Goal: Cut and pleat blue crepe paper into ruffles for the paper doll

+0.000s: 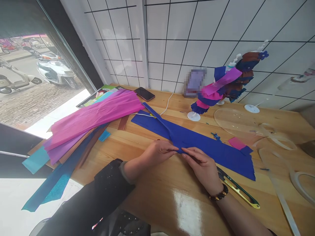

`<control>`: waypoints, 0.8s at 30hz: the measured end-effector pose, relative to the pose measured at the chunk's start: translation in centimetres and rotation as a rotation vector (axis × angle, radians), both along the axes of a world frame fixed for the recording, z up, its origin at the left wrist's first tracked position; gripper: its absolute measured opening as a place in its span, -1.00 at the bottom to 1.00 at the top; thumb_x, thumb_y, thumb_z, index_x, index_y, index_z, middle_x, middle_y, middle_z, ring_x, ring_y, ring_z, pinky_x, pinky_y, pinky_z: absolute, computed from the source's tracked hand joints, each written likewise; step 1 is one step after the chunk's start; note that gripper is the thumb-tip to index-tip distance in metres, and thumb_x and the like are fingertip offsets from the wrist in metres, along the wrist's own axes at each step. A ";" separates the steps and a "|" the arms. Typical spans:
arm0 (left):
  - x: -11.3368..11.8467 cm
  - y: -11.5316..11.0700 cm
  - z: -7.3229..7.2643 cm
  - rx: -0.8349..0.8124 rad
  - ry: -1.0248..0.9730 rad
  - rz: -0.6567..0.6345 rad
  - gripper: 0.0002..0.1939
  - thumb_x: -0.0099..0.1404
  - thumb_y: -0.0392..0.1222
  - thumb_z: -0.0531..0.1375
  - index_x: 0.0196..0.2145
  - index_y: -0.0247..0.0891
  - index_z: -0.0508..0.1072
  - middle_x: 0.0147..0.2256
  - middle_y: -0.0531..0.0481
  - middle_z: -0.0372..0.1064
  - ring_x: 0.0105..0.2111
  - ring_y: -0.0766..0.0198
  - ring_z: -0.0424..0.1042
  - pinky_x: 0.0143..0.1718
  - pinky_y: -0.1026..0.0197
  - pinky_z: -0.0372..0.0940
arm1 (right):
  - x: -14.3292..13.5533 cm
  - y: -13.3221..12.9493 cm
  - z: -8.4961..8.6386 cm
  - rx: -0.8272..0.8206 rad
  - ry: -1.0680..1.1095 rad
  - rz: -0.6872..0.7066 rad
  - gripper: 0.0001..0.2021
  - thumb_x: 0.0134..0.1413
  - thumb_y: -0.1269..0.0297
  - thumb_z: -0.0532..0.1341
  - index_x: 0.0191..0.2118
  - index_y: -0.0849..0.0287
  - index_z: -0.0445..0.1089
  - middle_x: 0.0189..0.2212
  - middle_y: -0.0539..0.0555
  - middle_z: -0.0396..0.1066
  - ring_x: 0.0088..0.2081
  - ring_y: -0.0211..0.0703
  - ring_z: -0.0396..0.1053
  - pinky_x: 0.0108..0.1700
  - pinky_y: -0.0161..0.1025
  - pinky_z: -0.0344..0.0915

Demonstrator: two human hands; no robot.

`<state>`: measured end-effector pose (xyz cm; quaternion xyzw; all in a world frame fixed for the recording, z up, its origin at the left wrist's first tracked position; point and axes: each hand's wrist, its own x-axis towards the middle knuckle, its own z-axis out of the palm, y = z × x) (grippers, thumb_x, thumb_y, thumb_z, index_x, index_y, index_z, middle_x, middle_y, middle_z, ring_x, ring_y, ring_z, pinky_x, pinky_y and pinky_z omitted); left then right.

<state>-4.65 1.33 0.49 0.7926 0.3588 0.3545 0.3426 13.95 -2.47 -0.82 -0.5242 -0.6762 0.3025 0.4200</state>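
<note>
My left hand [159,152] pinches the near end of a narrow, folded strip of dark blue crepe paper [162,123] between thumb and fingertips. Right beside it, my right hand [203,167] is closed on the same strip's end, the two sets of fingertips almost meeting. The strip runs back and leftward over a wide blue crepe paper sheet [216,149], which lies flat behind both hands. A green and yellow utility knife [238,188] rests to the right of my right hand, partly hidden by it at one end.
Pink crepe paper [98,118] tops a stack of coloured sheets at left, overhanging the table edge. A phone [145,94] and white cable lie behind. Paper-decorated stands [209,95] rise by the tiled wall. Clear tape [280,193] and a pink scrap [236,143] lie at right.
</note>
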 end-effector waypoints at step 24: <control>-0.1 -0.1 0.0 -0.060 0.056 -0.021 -0.79 0.16 -0.22 0.10 -0.25 -0.29 0.45 -0.36 -0.02 0.45 -0.38 0.35 0.39 -0.29 0.35 0.26 | 0.0 -0.1 0.2 0.057 -0.125 0.057 -0.83 0.05 0.23 0.10 -0.30 0.11 0.42 -0.33 0.08 0.42 -0.26 -0.15 0.36 -0.19 -0.19 0.30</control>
